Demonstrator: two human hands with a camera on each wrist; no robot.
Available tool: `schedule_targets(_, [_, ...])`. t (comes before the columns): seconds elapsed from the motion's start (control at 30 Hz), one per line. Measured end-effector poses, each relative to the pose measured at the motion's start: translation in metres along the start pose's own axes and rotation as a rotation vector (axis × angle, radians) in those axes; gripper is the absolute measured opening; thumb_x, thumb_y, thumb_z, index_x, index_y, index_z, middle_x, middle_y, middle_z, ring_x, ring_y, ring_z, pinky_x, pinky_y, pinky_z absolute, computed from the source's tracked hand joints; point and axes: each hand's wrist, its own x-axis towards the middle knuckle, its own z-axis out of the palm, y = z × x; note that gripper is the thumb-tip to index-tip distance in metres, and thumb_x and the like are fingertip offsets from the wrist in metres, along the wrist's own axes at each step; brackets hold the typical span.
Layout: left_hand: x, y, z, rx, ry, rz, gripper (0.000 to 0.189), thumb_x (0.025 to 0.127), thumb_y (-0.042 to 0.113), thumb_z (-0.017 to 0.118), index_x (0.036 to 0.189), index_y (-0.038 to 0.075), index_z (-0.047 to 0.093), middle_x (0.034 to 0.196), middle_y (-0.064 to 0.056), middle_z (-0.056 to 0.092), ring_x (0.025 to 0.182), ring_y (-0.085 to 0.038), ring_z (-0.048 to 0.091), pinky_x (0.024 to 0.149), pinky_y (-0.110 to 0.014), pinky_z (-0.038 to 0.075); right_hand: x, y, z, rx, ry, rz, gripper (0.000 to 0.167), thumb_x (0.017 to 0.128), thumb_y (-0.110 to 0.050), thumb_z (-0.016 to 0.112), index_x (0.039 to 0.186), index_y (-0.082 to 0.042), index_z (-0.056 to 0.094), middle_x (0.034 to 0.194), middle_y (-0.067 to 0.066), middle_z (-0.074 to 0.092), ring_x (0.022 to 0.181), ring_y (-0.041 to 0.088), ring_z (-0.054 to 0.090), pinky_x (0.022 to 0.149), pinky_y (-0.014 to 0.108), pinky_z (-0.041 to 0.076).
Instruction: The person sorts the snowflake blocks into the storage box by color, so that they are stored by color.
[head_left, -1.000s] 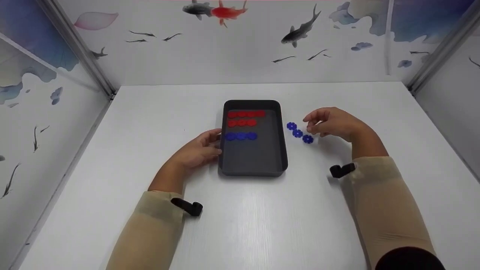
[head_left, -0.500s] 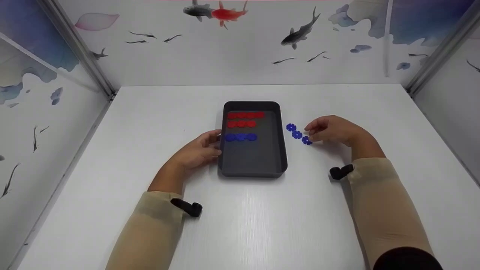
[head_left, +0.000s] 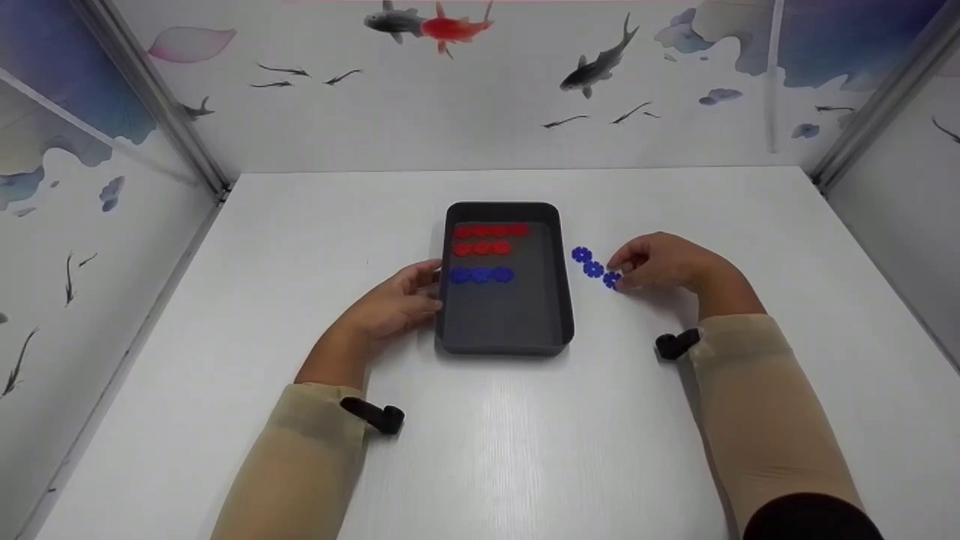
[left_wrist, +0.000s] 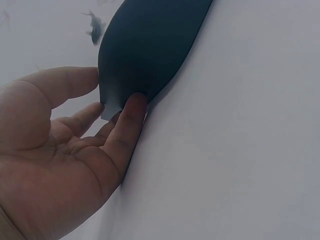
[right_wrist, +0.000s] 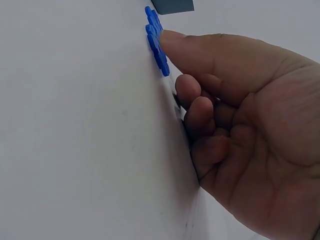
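Observation:
My left hand [head_left: 394,304] touches the left wall of a dark grey rectangular tray [head_left: 506,319] with its fingertips. In the left wrist view the fingers reach the tray's outer side [left_wrist: 145,45], rather straight. To the tray's right lies a diagonal row of three blue snowflake discs [head_left: 593,268], flower-shaped with notched rims. My right hand [head_left: 667,262] pinches the nearest disc between thumb and index finger. The right wrist view shows the thumb against the blue discs [right_wrist: 155,42]; the index fingertip is hidden there, and the other fingers curl close to the table.
Inside the tray, two rows of red discs [head_left: 481,248] lie toward the far end, with a row of three blue discs [head_left: 481,275] below them. The white table [head_left: 465,450] is bounded by printed panels [head_left: 510,112] at the back and sides.
My right hand has come down and slightly toward me, and thumb and index finger have closed on the nearest blue snowflake disc. My left hand and the tray stay put.

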Motion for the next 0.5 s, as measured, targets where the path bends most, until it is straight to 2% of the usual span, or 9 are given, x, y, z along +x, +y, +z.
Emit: schedule_targets(0.5, [0.0003, 0.0001, 0.0005, 0.0, 0.009, -0.012, 0.08, 0.097, -0.005, 0.064, 0.167, 0.02, 0.034, 0.168, -0.002, 0.041, 0.149, -0.022, 0.051, 0.118, -0.041, 0.049, 0.0016, 0.0002, 0.0014, -0.087, 0.009, 0.001, 0.024, 0.093, -0.027, 0.082, 0.116, -0.024, 0.077, 0.107, 0.006, 0.067, 0.107, 0.027, 0.055, 0.092, 0.042, 0.046])
